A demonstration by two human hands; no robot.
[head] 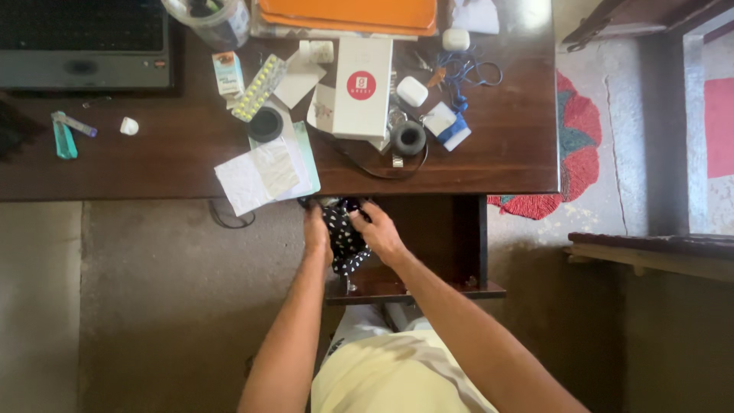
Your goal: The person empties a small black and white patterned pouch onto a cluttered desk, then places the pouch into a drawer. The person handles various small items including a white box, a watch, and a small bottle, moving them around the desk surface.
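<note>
**A:** ok so what's going on with the hands here?

**B:** both are down just below the near edge of the wooden desk (497, 153). The left hand (316, 233) and right hand (377, 233) are each closed on a dark cloth with white dots (344, 241), one on either side, and the cloth hangs bunched between them, above the lower shelf (417, 289) under the desk.

**A:** fingers gripping or just resting on it?

**B:** gripping, as far as I can see. Fingers are curled into the fabric on both sides.

**A:** what's nearby on the desk?

**B:** lots of clutter. A sheet of white paper (256, 180) overhangs the near edge just left of the hands. Farther back there's a white box with a red circle (362, 88), a black round pad (408, 138) to its right, and a blister strip of yellow pills (258, 88) on its left. Laptop (84, 42) sits at the far left corner.
</note>
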